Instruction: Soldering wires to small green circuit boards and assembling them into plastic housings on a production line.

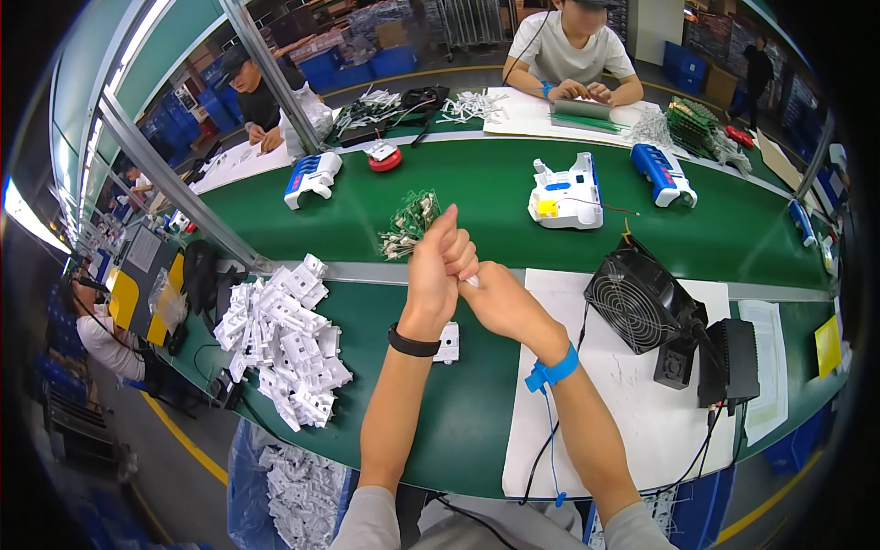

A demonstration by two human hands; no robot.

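White piece [472,280]: mostly hidden | left hand [438,268], right hand [497,301]: touching, grip unclear

White plastic parts [284,344] — matt, metal fan grille [616,307], paper sheet [655,426]

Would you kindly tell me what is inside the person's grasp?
Only the end of a small white piece shows between the left hand and right hand; the rest, and anything else they enclose, is covered.

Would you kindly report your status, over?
Left hand, right hand: together, grip partly hidden. Wired green boards: beside left hand. White part: on green bench.
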